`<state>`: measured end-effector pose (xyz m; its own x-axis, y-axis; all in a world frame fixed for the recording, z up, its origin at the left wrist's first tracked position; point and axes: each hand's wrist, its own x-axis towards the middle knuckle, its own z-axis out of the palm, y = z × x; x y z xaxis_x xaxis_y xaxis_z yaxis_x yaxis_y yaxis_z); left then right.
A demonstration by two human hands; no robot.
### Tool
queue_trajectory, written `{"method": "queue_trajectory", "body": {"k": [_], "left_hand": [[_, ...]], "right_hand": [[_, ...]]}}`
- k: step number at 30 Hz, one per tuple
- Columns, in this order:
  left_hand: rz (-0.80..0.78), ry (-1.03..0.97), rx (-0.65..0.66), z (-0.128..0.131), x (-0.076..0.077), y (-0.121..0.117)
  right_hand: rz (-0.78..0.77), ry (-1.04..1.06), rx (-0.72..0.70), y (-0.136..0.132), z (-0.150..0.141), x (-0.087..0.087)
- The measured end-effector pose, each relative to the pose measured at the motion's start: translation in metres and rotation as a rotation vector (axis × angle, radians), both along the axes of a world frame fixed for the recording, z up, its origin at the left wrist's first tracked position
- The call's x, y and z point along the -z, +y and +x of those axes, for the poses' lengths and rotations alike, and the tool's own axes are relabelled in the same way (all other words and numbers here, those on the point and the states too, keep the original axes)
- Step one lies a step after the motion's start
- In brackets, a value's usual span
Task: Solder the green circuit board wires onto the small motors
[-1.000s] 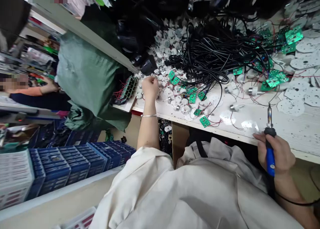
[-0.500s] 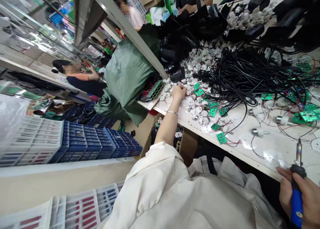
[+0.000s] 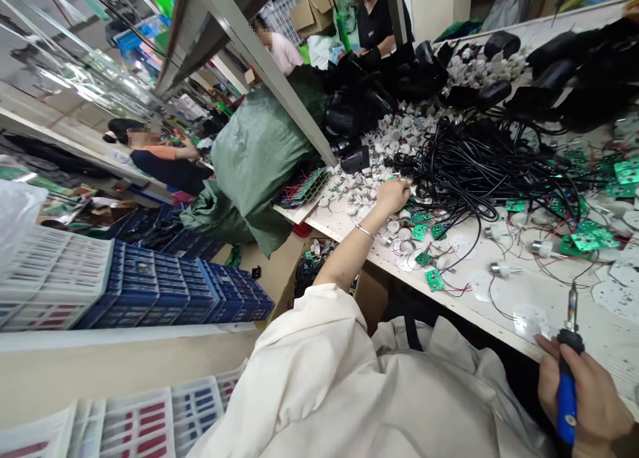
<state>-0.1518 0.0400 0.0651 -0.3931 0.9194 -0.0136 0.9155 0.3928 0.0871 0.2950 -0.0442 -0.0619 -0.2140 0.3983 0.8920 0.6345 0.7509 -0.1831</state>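
Note:
My left hand (image 3: pixel 394 195) reaches out over the white workbench (image 3: pixel 549 291) with its fingers curled among small white parts (image 3: pixel 359 178) and green circuit boards (image 3: pixel 429 231); what the fingers hold is hidden. A silver bangle sits on that wrist. At the near edge of the bench my right hand (image 3: pixel 579 395) grips a blue-handled soldering iron (image 3: pixel 566 378) with its metal tip pointing up and away from me. My cream sleeve and lap fill the bottom of the view.
A tangle of black cables (image 3: pixel 479 165) covers the bench's middle, with black housings (image 3: pixel 359 105) behind. A green sack (image 3: pixel 259 152) hangs at the bench's left end. Blue and white crates (image 3: pixel 150 285) are stacked at left. Other people work in the background.
My left hand has moved right along the bench, from the white parts near the black housing towards the green boards. The view has shifted and my right hand with the iron sits slightly further left.

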Motion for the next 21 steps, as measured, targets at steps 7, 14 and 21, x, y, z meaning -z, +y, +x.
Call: {"method": "queue_trajectory", "body": {"k": [7,14,21], "left_hand": [[0.062,0.047,-0.027,-0.001,-0.006,-0.01],[0.509,-0.171,0.462,0.049,-0.008,-0.017],[0.216,0.24,1.01,0.148,-0.008,-0.015]], "right_hand": [[0.06,-0.064,0.029,-0.007,-0.011,-0.017],[-0.082,-0.12,0.06,-0.016,-0.028,-0.04],[-0.075,-0.118,0.045,-0.018,-0.019,-0.037]]}}
